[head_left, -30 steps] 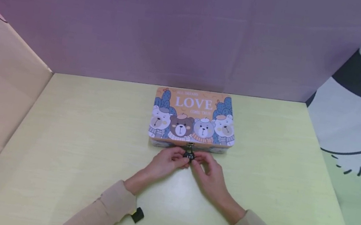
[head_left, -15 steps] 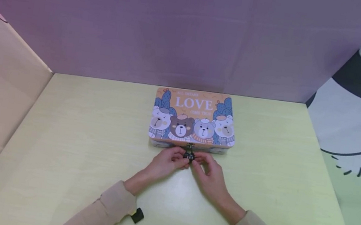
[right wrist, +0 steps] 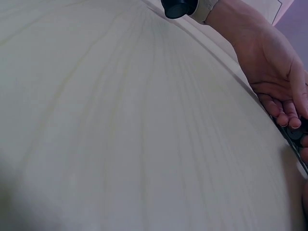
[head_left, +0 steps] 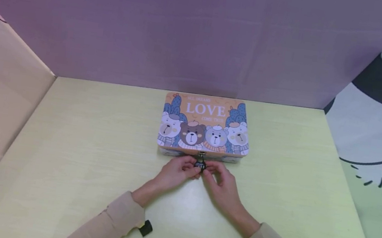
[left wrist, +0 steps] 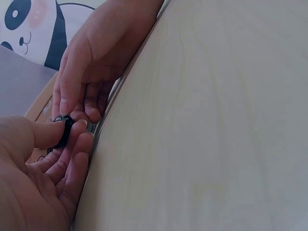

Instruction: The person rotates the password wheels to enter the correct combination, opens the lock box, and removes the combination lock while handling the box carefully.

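Note:
A small black combination padlock (head_left: 200,165) hangs from the metal clasp (head_left: 201,154) at the front of a closed box (head_left: 210,115) printed with bears and the word LOVE. My left hand (head_left: 176,173) pinches the padlock from the left, its thumb across the front. From the other side, my right hand (head_left: 222,184) pinches it between thumb and fingers. The left wrist view shows the dark padlock body (left wrist: 64,134) between both hands' fingertips, partly covered by them. In the right wrist view, only an edge of the dark padlock (right wrist: 294,134) shows below the left hand's fingers.
The box stands at the back of a pale wooden table (head_left: 100,130), close to a purple wall panel (head_left: 153,27). Printed side panels (head_left: 379,122) border the table left and right. Each beige sleeve (head_left: 117,215) carries a small black wrist camera (head_left: 146,228).
Both hands and the box keep their places. Only the pale marks on the padlock's face look slightly different, and the fingers barely shift.

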A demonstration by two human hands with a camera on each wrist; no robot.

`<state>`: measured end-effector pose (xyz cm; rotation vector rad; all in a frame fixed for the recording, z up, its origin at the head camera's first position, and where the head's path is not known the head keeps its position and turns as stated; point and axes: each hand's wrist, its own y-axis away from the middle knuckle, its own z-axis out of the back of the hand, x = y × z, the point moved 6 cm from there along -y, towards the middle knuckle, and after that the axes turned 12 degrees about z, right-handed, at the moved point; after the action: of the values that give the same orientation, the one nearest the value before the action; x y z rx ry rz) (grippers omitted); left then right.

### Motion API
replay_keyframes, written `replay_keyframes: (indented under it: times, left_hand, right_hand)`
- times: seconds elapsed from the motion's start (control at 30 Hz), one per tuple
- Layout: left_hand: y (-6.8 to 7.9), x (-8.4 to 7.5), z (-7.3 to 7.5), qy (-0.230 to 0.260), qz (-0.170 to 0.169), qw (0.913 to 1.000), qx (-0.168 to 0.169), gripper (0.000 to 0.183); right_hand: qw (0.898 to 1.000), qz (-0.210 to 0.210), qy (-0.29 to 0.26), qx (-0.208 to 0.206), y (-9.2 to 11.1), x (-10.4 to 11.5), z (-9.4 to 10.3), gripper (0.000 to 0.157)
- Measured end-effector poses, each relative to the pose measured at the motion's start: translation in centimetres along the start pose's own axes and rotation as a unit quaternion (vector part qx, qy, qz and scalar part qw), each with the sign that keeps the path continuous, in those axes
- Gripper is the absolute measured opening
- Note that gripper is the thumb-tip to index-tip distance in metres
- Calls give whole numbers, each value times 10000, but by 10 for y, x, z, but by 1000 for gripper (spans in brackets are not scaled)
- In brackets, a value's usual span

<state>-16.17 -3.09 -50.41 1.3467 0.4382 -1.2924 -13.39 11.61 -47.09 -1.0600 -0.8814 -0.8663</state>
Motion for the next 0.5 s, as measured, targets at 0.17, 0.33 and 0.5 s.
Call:
replay_keyframes:
  times: [0.17, 0.33, 0.5]
  left_hand:
    - [1, -1, 1, 105, -21, 9999, 84, 21]
    - [1, -1, 1, 138, -2, 9998, 115, 23]
    - [1, -1, 1, 118, -26, 9999, 86, 24]
  right_hand:
    - [10000, 5, -21, 5, 0, -1, 0, 23]
    - [10000, 3, 6, 1, 0, -2, 0, 23]
    - [10000, 2, -13, -1, 0, -1, 0, 23]
